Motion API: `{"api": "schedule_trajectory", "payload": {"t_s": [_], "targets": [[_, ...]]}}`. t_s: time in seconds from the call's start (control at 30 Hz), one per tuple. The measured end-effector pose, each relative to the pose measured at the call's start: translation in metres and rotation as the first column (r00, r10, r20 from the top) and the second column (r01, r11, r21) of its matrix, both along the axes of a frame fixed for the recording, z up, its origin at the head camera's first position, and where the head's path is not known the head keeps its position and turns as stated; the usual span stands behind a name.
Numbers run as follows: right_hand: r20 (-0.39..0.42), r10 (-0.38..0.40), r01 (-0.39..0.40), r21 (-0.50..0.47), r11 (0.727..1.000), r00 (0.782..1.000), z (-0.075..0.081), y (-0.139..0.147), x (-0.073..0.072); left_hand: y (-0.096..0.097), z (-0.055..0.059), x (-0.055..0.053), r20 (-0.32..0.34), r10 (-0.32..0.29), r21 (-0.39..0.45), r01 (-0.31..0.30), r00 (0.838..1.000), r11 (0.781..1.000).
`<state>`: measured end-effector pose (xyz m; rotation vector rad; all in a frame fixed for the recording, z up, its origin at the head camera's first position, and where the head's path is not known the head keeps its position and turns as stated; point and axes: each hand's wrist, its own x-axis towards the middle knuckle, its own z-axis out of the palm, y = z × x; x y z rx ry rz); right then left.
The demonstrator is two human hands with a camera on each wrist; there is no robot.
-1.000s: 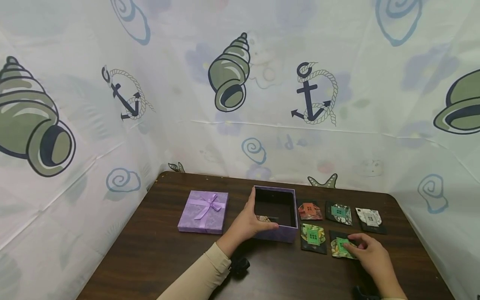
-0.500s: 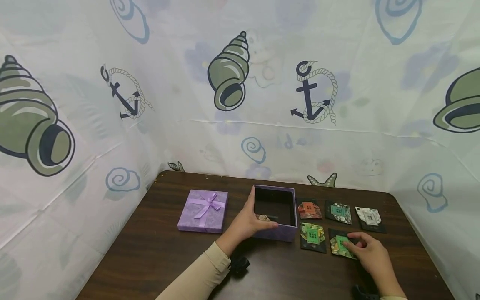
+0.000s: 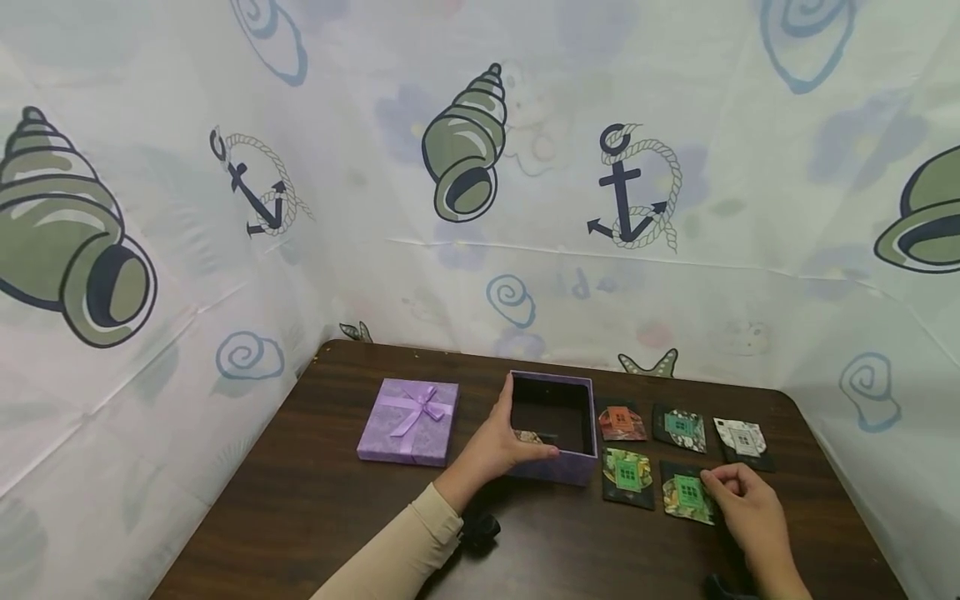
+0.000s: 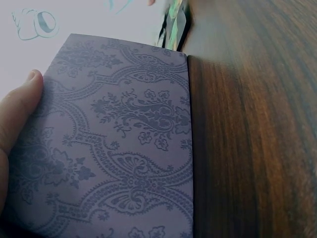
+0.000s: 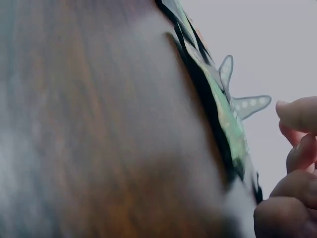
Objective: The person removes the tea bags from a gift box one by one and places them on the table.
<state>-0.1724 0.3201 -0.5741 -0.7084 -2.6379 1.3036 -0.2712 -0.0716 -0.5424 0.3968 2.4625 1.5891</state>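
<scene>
In the head view my left hand (image 3: 491, 450) holds the near left corner of a lidless purple gift box (image 3: 553, 469), thumb along the near rim, another finger up the left side. The left wrist view shows the thumb (image 4: 22, 106) at the edge of the patterned box wall (image 4: 124, 129). A small patterned piece (image 3: 528, 437) shows inside the box. My right hand (image 3: 750, 504), fingers loosely bent and holding nothing, hovers at the right edge of a green-labelled black packet (image 3: 687, 493). In the right wrist view its fingers (image 5: 302, 114) stand apart from the packet (image 5: 230, 129).
The purple lid (image 3: 408, 423) with a ribbon bow lies left of the box. Right of the box lie a red-labelled packet (image 3: 621, 422), a teal-labelled one (image 3: 680, 427), a white one (image 3: 742, 440) and another green one (image 3: 627, 475). A patterned curtain (image 3: 555, 275) hangs behind the dark wooden table (image 3: 300, 508).
My right hand has drawn its fingers off the green-labelled packet, slightly to the right. The packet now lies uncovered. My left hand has stayed on the box.
</scene>
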Motion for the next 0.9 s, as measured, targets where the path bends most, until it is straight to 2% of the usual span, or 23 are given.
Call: {"api": "schedule_trajectory", "payload": {"t_s": [0.17, 0.33, 0.47, 0.6, 0.73, 0.9], "targets": [[-0.07, 0.04, -0.045, -0.08, 0.996, 0.997, 0.012, -0.014, 0.003, 0.0, 0.001, 0.002, 0.001, 0.007, -0.013, -0.007, 1.0, 1.0], [-0.164, 0.101, -0.128, -0.163, 0.978, 0.981, 0.026, -0.03, 0.004, -0.001, 0.002, 0.001, 0.001, 0.007, -0.019, -0.007, 1.0, 1.0], [-0.177, 0.153, -0.188, -0.205, 0.96, 0.972, 0.04, -0.045, 0.004, -0.001, -0.001, 0.001, 0.011, 0.012, -0.032, -0.011, 1.0, 0.999], [-0.196, 0.217, -0.257, -0.213, 0.943, 0.956, 0.06, -0.06, 0.0, -0.001, -0.002, 0.002, 0.007, 0.014, -0.038, -0.014, 1.0, 0.999], [-0.233, 0.309, -0.357, -0.209, 0.91, 0.922, 0.083, -0.075, -0.007, -0.001, -0.001, 0.002, 0.003, 0.013, -0.028, -0.013, 1.0, 1.0], [-0.282, 0.425, -0.486, -0.203, 0.85, 0.86, 0.106, -0.091, -0.02, 0.0, 0.0, 0.001, -0.003, 0.012, -0.028, -0.012, 1.0, 1.0]]}}
